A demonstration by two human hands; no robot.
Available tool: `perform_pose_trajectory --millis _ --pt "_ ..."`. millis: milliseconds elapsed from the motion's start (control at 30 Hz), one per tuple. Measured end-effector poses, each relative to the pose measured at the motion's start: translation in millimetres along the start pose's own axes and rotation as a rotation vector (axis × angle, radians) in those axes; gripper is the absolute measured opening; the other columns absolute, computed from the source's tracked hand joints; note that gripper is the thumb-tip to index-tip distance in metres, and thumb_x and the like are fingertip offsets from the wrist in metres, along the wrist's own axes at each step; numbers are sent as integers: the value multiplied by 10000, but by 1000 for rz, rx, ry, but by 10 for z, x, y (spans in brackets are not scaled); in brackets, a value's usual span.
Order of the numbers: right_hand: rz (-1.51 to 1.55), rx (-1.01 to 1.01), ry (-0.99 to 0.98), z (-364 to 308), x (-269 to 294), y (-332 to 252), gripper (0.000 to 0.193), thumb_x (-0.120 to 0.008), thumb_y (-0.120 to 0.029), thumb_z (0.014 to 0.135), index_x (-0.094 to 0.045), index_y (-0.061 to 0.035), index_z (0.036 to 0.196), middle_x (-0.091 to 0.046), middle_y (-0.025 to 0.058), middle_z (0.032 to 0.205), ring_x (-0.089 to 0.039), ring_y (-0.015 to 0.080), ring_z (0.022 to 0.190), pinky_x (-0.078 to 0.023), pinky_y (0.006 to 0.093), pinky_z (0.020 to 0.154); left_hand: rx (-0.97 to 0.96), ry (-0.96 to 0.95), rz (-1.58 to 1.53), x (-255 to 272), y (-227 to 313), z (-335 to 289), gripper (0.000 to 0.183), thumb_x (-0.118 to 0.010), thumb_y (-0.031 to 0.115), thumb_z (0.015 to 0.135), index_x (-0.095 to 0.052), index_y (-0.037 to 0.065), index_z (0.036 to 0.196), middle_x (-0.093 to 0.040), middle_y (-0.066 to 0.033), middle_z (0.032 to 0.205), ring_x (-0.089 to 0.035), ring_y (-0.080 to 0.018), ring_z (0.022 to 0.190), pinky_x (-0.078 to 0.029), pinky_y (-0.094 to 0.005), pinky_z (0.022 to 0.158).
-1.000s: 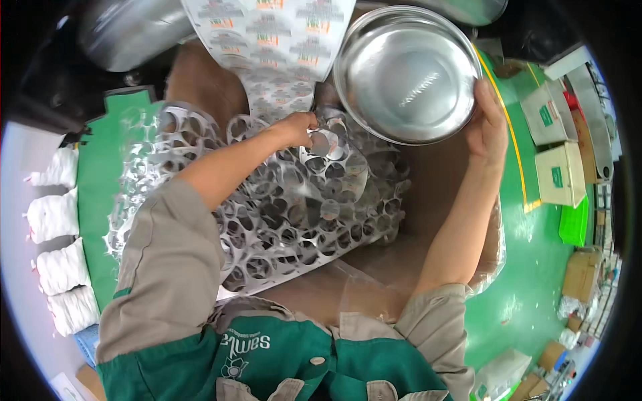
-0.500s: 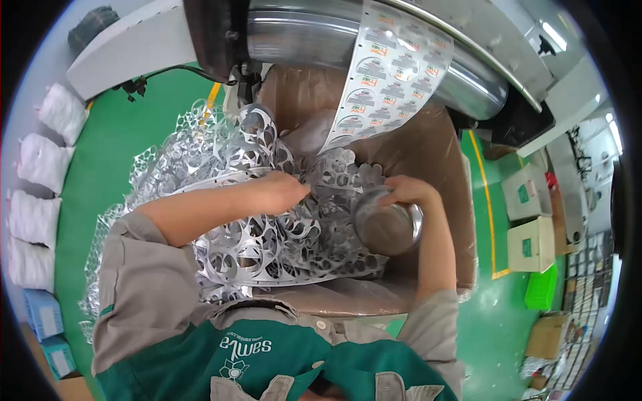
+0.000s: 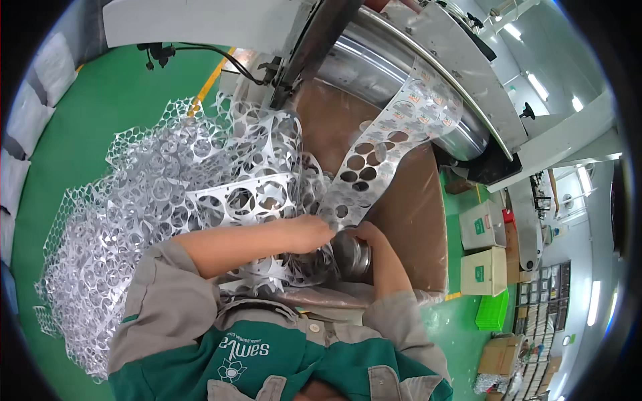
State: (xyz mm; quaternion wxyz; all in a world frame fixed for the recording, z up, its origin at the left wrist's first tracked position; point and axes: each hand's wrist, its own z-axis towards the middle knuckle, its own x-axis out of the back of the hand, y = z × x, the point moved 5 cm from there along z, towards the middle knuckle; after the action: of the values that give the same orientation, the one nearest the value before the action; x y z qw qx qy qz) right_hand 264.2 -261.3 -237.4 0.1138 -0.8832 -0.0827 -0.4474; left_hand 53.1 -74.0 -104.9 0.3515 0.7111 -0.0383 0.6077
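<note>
Far left of the brown box [image 3: 414,217] there's a row of white bundles [image 3: 55,70] on the green floor [image 3: 83,130]. Then a massive tangle of silvery film webbing [image 3: 144,227], full of round punched holes, sprawled over the box's left side and down onto the floor beside it. The left hand [image 3: 309,234] is over the near part of the box, fingers curled in tight right by the webbing and the bottom of the strip; can't tell if anything's actually pinched in there. That printed film strip [image 3: 386,175] comes off a steel roller [image 3: 364,61] above the far side of the box and slants down into it, with round holes through its lower stretch. The round steel bowl [image 3: 353,259] is tilted at the near side of the box, just right of the left hand, and the right hand [image 3: 370,235] has a narrow grip on its edge. Well right of the box you get a white crate [image 3: 476,226], a cream crate [image 3: 483,273] and a bright green basket [image 3: 491,311], with a cardboard carton [image 3: 500,354] lower down
</note>
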Motion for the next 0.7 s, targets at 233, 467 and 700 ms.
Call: perform_pose_trajectory --millis 233,467,700 --pt "-114 401 494 -1054 1306 -451 384 -707 -253 700 -589 -18 980 -623 127 891 -589 249 823 -468 326 741 251 502 -182 531 -228 -217 323 -526 -30 685 -515 83 987 -597 -141 864 -587 -336 814 -451 -427 680" --pt "1913 1025 90 -1797 1862 -286 573 -434 -470 896 -422 -21 1252 -512 145 1216 -524 289 1079 -448 455 900 -28 729 -95 1031 -28 -527 259 -499 -79 740 -482 29 974 -585 -147 883 -577 -331 840 -461 -387 705" --pt "363 180 412 -489 718 -17 536 -712 -384 705 -569 14 1035 -611 154 1023 -576 286 981 -456 400 813 185 414 -141 628 -428 -282 317 -472 -100 735 -481 61 1008 -555 -141 887 -570 -324 838 -458 -386 714"
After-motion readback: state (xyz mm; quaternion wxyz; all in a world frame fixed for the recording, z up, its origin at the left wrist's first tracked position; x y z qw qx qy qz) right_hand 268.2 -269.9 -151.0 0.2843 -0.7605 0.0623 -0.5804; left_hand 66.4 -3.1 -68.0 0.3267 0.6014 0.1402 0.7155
